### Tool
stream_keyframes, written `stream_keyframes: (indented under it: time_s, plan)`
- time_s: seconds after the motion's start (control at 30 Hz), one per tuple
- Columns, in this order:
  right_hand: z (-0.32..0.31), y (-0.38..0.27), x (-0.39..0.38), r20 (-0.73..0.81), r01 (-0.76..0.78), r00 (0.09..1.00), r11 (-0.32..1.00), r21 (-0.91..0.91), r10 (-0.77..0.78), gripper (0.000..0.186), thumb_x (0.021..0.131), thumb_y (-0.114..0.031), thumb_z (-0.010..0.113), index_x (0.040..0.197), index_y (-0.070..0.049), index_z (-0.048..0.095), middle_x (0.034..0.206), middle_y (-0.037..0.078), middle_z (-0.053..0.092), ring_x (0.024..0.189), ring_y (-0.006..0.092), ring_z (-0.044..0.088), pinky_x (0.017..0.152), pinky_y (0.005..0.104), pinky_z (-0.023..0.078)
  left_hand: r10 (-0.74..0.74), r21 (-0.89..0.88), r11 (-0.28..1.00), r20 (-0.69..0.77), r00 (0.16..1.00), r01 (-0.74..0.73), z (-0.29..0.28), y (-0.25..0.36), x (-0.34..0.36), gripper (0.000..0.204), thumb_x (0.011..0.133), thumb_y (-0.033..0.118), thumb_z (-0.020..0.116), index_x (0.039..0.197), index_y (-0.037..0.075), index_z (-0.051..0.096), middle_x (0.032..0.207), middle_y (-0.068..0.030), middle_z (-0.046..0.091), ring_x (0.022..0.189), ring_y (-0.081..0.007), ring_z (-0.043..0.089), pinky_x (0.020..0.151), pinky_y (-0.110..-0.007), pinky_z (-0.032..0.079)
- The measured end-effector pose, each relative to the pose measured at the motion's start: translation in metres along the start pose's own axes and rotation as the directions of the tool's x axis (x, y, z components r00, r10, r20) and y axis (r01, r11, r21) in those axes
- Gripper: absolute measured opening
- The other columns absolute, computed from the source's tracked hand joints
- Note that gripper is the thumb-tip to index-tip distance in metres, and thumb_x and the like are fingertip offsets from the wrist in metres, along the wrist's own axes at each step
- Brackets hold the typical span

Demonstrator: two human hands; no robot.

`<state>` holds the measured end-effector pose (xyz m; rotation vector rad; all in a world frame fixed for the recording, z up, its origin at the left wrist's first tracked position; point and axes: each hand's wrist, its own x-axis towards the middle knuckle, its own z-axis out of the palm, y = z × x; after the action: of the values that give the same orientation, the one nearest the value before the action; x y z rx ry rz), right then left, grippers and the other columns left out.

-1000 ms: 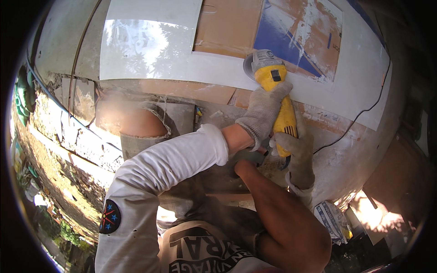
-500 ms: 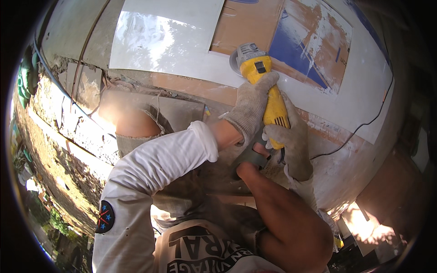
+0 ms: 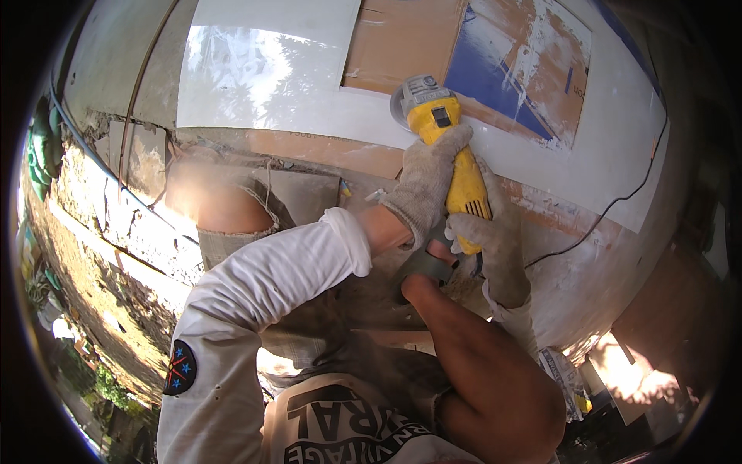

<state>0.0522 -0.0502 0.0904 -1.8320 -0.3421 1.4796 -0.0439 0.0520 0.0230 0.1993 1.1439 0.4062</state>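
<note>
The grinder (image 3: 466, 182) lies slantwise just above and right of the frame's centre. Its disc (image 3: 398, 107) is at the sheet's lower edge; whether it touches or spins, I cannot tell. The left hand (image 3: 434, 166), gloved, has its fingers wrapped round the body behind the head; the right hand (image 3: 498, 236), also gloved, has its fingers curled round the rear end.

The white sheet (image 3: 610, 166) spans the top of the frame, with cardboard (image 3: 398, 42) showing in its opening.

If the disc twisted in a cut, the grinder could kick toward the bare knee (image 3: 232, 209) at centre left. A loose glove cuff could snag if it strayed near the disc. The cord (image 3: 618, 203), crossing the sheet at right, could tug the tool if caught. Unclamped, the thin sheet might flutter or crack.
</note>
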Motion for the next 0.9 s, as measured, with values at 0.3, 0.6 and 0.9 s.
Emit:
stream_keyframes:
  time_s: [0.3, 0.6, 0.9]
  plan:
    - [-0.015, 0.005, -0.008, -0.013, -0.010, 1.000, 0.998, 0.056, 0.011, 0.104, 0.078, -0.010, 0.080, 0.173, 0.007, 0.041, 0.119, 0.013, 0.070, 0.084, 0.0132, 0.069, 0.066, 0.0272, 0.059, -0.013, 0.083, 0.996, 0.006, 1.000, 0.013, 0.011, -0.015, 0.001, 0.045, 0.099, 0.036, 0.086, 0.125, 0.003, 0.071, 0.104, -0.0125, 0.076, 0.090, -0.0249, 0.078, 0.083, -0.041, 0.065]
    - [-0.027, 0.008, -0.018, -0.042, -0.037, 0.998, 0.995, 0.095, 0.041, 0.104, 0.079, -0.010, 0.080, 0.174, 0.006, 0.039, 0.118, 0.014, 0.071, 0.085, 0.0142, 0.072, 0.065, 0.0282, 0.061, -0.049, 0.036, 0.998, 0.015, 0.999, 0.048, 0.027, -0.028, 0.000, 0.043, 0.100, 0.033, 0.086, 0.126, 0.003, 0.070, 0.103, -0.0116, 0.076, 0.088, -0.0246, 0.078, 0.080, -0.041, 0.065]
    - [-0.044, 0.018, -0.026, -0.147, -0.036, 0.988, 0.995, 0.097, 0.050, 0.100, 0.080, -0.009, 0.081, 0.170, 0.009, 0.044, 0.104, 0.011, 0.073, 0.082, 0.0139, 0.071, 0.067, 0.0296, 0.061, -0.116, 0.037, 0.993, 0.068, 0.991, 0.114, 0.046, -0.041, 0.001, 0.036, 0.102, 0.029, 0.085, 0.120, 0.005, 0.066, 0.099, -0.0107, 0.073, 0.081, -0.0236, 0.075, 0.075, -0.040, 0.065]
